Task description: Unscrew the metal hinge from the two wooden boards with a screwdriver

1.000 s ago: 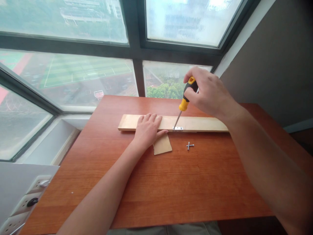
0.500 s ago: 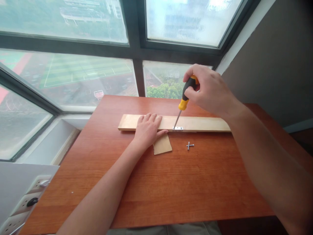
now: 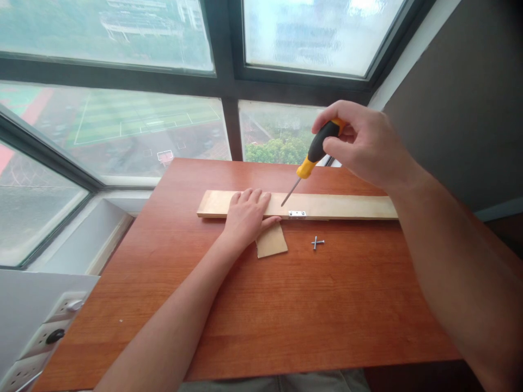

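My left hand (image 3: 248,215) lies flat, fingers apart, on the pale wooden board (image 3: 347,207). Wrapped round the black and yellow handle of a screwdriver (image 3: 321,144) is my right hand (image 3: 362,144), raised above the board. The screwdriver slants down to the left, its tip in front of the board and apart from the metal plate. That small silver plate (image 3: 297,214) with holes sits at the board's near edge, right of my left thumb. Under the thumb, a thin square wooden piece (image 3: 272,242) lies partly covered by the hand. Two screws (image 3: 317,243) lie crossed nearby.
The reddish-brown table (image 3: 310,310) carries everything. Large windows (image 3: 155,125) with dark frames stand behind it and to the left. A grey wall (image 3: 453,109) rises at the right. Power sockets (image 3: 44,337) are at the lower left beside the table edge.
My right hand has lifted the screwdriver off the metal plate and moved to the right and slightly up; the screwdriver tilts more. My left hand has stayed put.
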The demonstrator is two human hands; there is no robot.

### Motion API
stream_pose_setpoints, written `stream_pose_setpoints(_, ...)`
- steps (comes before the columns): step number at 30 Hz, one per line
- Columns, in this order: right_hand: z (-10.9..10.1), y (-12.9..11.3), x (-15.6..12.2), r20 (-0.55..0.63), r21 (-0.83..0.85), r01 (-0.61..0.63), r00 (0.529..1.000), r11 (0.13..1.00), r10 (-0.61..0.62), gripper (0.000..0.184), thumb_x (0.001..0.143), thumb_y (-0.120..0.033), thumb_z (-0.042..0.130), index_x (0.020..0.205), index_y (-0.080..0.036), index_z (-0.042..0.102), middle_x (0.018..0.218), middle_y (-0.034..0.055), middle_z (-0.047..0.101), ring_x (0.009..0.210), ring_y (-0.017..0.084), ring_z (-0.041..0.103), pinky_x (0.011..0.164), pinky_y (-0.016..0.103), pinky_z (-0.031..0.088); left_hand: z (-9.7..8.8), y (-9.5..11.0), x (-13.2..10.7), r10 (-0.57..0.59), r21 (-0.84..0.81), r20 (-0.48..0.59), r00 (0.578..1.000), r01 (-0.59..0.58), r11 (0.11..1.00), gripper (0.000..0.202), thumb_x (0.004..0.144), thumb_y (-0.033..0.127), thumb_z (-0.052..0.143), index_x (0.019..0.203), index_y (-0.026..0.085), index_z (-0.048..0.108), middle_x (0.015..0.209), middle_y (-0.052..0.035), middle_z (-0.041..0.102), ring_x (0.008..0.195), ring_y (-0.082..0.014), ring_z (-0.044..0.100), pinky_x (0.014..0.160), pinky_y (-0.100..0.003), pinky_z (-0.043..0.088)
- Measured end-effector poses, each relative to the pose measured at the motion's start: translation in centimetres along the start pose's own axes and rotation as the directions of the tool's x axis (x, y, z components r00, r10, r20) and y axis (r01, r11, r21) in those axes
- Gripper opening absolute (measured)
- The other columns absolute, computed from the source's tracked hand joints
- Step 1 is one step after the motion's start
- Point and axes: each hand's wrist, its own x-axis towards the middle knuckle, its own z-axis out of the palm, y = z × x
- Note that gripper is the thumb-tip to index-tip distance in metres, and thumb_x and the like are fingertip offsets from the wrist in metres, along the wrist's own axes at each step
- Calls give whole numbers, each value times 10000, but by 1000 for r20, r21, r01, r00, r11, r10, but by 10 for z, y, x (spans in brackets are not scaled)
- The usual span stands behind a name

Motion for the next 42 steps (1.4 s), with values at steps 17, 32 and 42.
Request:
stream_pose_setpoints(17,-21,18,-26,-31,-239,-88,996,967,83,248,783,-221,538,980,-264,683,854,34,685,704,215,602,658,367,463,0,0,0,-2,16,4,1000,1,1000,583,882,646,478,1282,224,514,1291,-125,563,1229,-311,454,1024,-427,326)
stream_pose_setpoints(32,-18,9,-27,30,-387,8,1000,922,4,238,847,-359,572,1042,-248,651,927,67,691,778,233,615,714,368,442,0,1,0,-4,7,-5,1000,4,1000,584,879,638,489,1285,219,520,1284,-133,567,1223,-315,459,1018,-436,330)
stream_pose_setpoints(42,-10,-3,-21,44,-526,-77,992,847,118,265,897,-421,490,993,-235,651,837,81,669,777,275,616,636,380,381,2,0,-1,-4,3,-7,1000,4,1000,581,883,619,501,1307,221,512,1306,-140,557,1228,-320,451,1028,-451,321)
